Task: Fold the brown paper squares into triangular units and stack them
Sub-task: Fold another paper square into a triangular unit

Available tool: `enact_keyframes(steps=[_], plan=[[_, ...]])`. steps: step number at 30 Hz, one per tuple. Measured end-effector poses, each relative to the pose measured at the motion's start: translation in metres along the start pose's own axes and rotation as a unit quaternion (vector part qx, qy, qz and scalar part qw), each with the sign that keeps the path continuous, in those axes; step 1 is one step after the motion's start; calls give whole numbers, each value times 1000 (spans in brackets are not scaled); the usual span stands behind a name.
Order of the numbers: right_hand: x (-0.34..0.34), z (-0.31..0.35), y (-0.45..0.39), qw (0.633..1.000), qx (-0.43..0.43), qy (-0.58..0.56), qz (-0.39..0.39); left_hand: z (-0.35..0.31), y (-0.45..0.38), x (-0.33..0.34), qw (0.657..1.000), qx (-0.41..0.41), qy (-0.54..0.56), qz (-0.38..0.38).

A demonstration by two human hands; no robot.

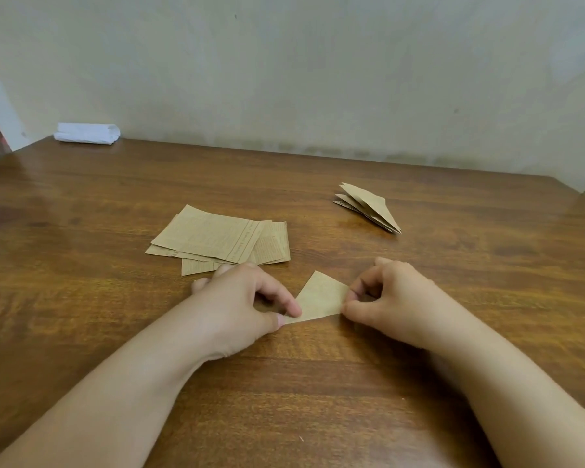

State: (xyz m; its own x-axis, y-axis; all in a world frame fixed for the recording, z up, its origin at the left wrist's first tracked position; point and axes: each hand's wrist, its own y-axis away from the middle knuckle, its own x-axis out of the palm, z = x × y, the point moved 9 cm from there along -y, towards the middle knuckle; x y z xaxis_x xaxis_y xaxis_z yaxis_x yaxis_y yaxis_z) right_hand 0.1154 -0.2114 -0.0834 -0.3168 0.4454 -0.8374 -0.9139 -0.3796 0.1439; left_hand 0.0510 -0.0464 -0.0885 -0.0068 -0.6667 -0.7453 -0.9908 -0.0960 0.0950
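A folded brown paper piece (321, 298) lies on the wooden table (81, 298) between my hands. My left hand (240, 302) pinches its left corner with thumb and forefinger. My right hand (395, 298) pinches its right corner the same way. A loose pile of several flat brown paper squares (217, 238) lies just beyond my left hand. A stack of folded triangular units (368, 207) sits further back on the right.
A white rolled or folded bundle (87, 133) lies at the table's far left corner against the wall. The table's back edge meets a pale wall. Its right edge runs near the stack's side.
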Motion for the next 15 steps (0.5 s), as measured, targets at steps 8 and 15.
enact_keyframes(steps=[8, 15], plan=[[-18, -21, -1, 997, 74, 15, 14, 1, 3, -4, 999, -8, -17, -27], [-29, -41, 0, 993, 111, 13, 34, 1, 3, -5, 999, -13, -19, -27]])
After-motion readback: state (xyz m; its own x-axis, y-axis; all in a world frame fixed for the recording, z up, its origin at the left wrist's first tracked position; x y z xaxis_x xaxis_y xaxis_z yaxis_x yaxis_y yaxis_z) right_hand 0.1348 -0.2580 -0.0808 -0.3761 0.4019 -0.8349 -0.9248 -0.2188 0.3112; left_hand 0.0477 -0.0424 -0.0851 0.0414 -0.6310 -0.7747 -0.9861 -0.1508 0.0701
